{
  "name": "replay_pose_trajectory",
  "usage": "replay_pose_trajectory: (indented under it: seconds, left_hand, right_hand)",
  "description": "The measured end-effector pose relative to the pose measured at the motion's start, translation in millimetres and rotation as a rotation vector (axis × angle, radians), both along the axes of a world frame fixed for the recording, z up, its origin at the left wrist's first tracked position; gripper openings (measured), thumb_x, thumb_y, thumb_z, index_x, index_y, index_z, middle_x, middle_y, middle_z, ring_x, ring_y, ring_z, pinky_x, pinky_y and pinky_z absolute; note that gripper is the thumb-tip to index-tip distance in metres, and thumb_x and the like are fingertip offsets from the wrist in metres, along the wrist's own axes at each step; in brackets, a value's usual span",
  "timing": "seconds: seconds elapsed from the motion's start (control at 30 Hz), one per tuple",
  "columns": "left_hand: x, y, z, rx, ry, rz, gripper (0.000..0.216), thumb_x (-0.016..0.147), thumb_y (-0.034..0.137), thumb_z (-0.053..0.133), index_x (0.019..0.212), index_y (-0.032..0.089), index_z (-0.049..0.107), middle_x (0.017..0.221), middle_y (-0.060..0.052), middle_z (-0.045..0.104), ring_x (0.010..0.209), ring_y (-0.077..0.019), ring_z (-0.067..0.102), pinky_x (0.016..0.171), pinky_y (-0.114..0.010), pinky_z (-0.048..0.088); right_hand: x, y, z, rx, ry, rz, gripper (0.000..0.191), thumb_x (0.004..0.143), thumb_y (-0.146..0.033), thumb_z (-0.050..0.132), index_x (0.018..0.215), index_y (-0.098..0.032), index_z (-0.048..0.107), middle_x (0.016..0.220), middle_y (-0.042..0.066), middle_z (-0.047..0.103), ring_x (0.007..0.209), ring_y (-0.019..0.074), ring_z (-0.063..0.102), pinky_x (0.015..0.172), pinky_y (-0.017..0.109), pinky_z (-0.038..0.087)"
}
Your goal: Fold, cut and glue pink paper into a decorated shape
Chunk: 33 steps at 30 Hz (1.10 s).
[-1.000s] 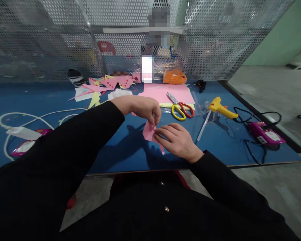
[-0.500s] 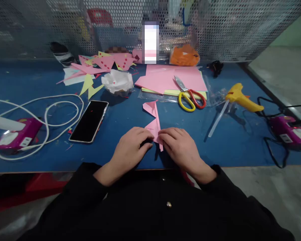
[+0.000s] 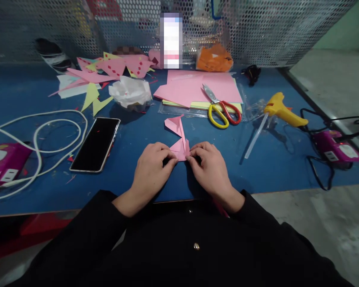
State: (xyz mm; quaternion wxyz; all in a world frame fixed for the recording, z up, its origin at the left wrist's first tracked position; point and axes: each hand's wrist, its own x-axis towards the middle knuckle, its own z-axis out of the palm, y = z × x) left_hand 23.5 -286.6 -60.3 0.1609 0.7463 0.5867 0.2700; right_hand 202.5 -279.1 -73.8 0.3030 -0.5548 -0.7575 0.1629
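A folded pink paper piece lies on the blue table just in front of me. My left hand pinches its near left corner and my right hand pinches its near right corner, fingers curled on the paper. The far end of the paper points away from me and lies free on the table. A black phone lies face up to the left of my left hand.
Yellow and red scissors rest on pink sheets. A yellow glue gun lies to the right, with a purple power strip and black cable. White cable, crumpled white paper, paper scraps and a mesh wall surround the spot.
My left arm came back from reaching across and both hands now sit side by side near the table edge. The near end of the pink paper has been folded shorter between them.
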Motion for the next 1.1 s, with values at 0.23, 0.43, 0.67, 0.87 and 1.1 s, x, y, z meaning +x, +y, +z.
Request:
replay_pose_trajectory:
  seconds: [0.23,0.43,0.67,0.87,1.1]
  left_hand:
    - [8.1,-5.0,-2.9,0.051,0.089,0.048,0.012,0.091,0.020,0.062,0.080,0.018,0.064,0.095,-0.005,0.065,0.093,-0.0243,0.056,0.081,-0.039,0.046]
    - [9.8,-6.8,-4.1,0.069,0.124,0.082,0.013,0.093,0.022,0.061,0.081,0.018,0.064,0.096,-0.007,0.066,0.095,-0.0254,0.056,0.081,-0.040,0.046]
    - [9.3,-6.8,-5.6,0.111,0.128,0.067,0.015,0.094,0.021,0.058,0.080,0.019,0.062,0.093,-0.006,0.065,0.093,-0.0246,0.056,0.080,-0.039,0.047]
    - [8.9,-7.1,-6.5,0.153,0.141,0.072,0.015,0.093,0.022,0.060,0.078,0.020,0.060,0.090,-0.005,0.065,0.090,-0.0241,0.056,0.078,-0.038,0.047]
    - [10.3,-11.0,-5.0,0.235,0.208,0.027,0.009,0.094,0.018,0.058,0.090,0.018,0.065,0.096,-0.007,0.069,0.094,-0.0252,0.059,0.081,-0.038,0.048]
  right_hand:
    - [-1.8,-1.0,-1.3,0.014,-0.010,-0.039,0.012,0.089,-0.021,0.064,0.078,-0.019,0.066,0.095,0.008,0.069,0.090,0.0254,0.061,0.081,0.041,0.044]
    - [-6.5,-1.7,-0.4,0.059,-0.143,-0.058,0.013,0.091,-0.023,0.059,0.081,-0.018,0.064,0.098,0.011,0.067,0.091,0.0282,0.059,0.076,0.042,0.041]
    - [-7.8,-2.1,-4.5,0.075,-0.157,-0.054,0.008,0.090,-0.020,0.055,0.084,-0.019,0.059,0.095,0.010,0.065,0.091,0.0274,0.058,0.073,0.039,0.039]
    - [-6.2,-1.0,-6.6,0.089,-0.114,-0.046,0.007,0.091,-0.021,0.052,0.093,-0.019,0.058,0.096,0.012,0.064,0.093,0.0274,0.058,0.074,0.038,0.039]
    - [-5.6,-0.9,-5.3,0.057,-0.100,-0.052,0.008,0.090,-0.019,0.052,0.096,-0.019,0.057,0.100,0.013,0.064,0.095,0.0289,0.059,0.075,0.040,0.040]
